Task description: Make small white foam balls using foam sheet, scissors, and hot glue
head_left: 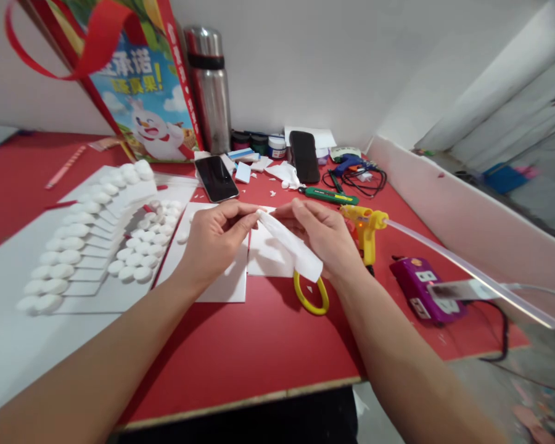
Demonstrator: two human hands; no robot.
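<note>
Extends bare forearms [120, 351] over the near edge of a red table [259, 345], with grey floor [494, 394] at right and a pale wall [277, 55] behind. Over white cards [217, 287], pinches the upper end of a white strip [291, 245] in the left hand [215, 240]; curls the right hand [326, 237] along it, too obscured to tell whether gripping. Shows, farther back, a capped steel flask [216, 105] beside a printed bag [152, 117], plus small jars [277, 148], with contents hidden from view.

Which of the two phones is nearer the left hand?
The phone just beyond the left hand, in front of the steel flask; the other phone is farther right.
</note>
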